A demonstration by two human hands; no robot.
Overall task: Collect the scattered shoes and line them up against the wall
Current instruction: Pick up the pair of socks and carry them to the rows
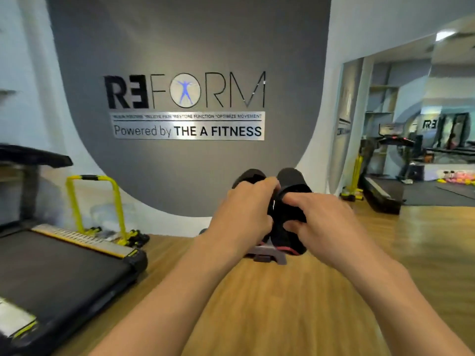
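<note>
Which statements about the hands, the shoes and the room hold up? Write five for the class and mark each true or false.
1. The left hand grips the left shoe, and the right hand grips the right shoe. True.
2. Both shoes are white. False: both are black.
3. A treadmill stands on the person's left. True.
4. The floor is blue carpet. False: it looks like wood.
5. The frame beside the treadmill is red. False: it is yellow with black patches.
</note>
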